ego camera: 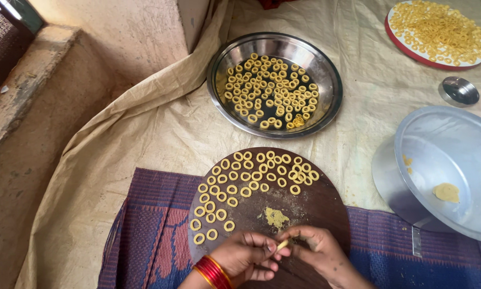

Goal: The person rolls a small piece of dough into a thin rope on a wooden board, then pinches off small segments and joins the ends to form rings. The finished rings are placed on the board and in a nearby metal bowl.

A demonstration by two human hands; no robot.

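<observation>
A pale cloth sheet (160,128) covers the floor, with a purple woven mat (149,230) laid over its near edge, likely to keep the food work off the bare ground.

At the right edge of the sheet a large aluminium pot (454,176) lies tipped toward the person, so its inside is within reach; a lump of yellow dough (446,192) and a few crumbs cling to its wall.

At the far middle a round steel tray (326,69) holds many small dough rings spread in one loose layer, not piled. At the far right corner a red-rimmed plate (406,53) holds a denser heap of rings. Beside it sits a small steel bowl (460,90); what it holds cannot be told.

On the mat, a round dark wooden board (315,208) carries rows of dough rings (251,176) along its far and left edges, apart from one another, plus a scrap of dough (276,217) in the middle.

At the board's near edge, the left hand (246,256), wearing red bangles (212,272), and the right hand (318,251) meet. Both grips are closed by the fingertips on a thin strip of dough (282,245) held between them, just above the board.
</observation>
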